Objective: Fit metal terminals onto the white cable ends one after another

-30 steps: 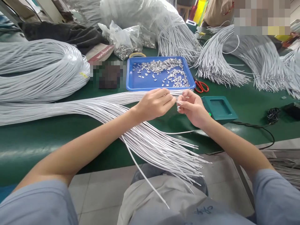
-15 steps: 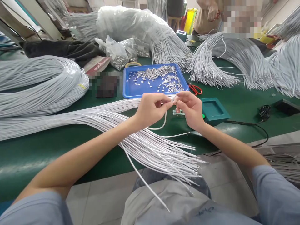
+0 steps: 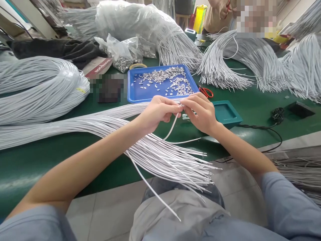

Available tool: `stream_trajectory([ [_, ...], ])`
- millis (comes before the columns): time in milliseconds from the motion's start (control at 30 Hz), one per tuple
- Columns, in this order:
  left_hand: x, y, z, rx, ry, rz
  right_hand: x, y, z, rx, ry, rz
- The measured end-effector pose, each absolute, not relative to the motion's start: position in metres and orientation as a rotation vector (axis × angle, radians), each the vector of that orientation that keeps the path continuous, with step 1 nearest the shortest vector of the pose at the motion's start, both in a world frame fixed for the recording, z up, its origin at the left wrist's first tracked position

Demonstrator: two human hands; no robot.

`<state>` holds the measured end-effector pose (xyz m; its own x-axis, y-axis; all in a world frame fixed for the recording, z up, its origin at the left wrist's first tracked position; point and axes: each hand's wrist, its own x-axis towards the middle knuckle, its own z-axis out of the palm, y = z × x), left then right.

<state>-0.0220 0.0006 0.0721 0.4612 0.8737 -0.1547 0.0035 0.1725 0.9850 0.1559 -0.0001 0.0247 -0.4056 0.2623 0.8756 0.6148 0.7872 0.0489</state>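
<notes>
My left hand [image 3: 157, 113] pinches a white wire [image 3: 172, 127] just this side of the blue tray [image 3: 141, 95], its length slanting up, away and rightward; my right hand [image 3: 200, 112], fingers straighter than earlier, meets its end, grip unclear

We see bright, even indoor light. Glare streaks the green table [image 3: 15, 177] at lower left; plastic wrap [image 3: 125, 20] up top shines. We flag sleeves [image 3: 37, 222] stretched at bottom corners, pixelated blocks upper right and left of centre.
</notes>
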Motion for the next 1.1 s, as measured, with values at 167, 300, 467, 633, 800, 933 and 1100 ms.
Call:
stream_trajectory([
  [167, -0.024, 0.004, 0.072, 1.212, 0.795, 0.658, 0.158, -0.001, 0.03, -0.651, -2.001, -0.554],
  [300, -0.023, 0.002, 0.068, 1.342, 0.762, 0.685, 0.155, -0.006, 0.03, -0.727, -1.939, -0.401],
  [467, -0.027, 0.01, 0.052, 2.176, 0.818, 1.12, 0.146, -0.018, 0.04, -0.958, -1.648, 0.829],
  [633, -0.033, 0.017, 0.045, 2.9, 0.518, 1.655, 0.149, -0.025, 0.063, -0.89, -1.306, 1.803],
  [800, -0.02, -0.002, 0.041, 2.222, 0.689, 1.47, 0.165, -0.02, 0.07, -1.085, -1.644, 1.246],
  [933, -0.007, -0.003, 0.016, 1.632, 0.802, 1.054, 0.178, -0.018, 0.059, -1.494, -2.2, 0.365],
  [1100, -0.003, 0.009, -0.011, 1.473, 0.909, 0.929, 0.183, -0.019, 0.044, -1.811, -2.703, -0.089],
])
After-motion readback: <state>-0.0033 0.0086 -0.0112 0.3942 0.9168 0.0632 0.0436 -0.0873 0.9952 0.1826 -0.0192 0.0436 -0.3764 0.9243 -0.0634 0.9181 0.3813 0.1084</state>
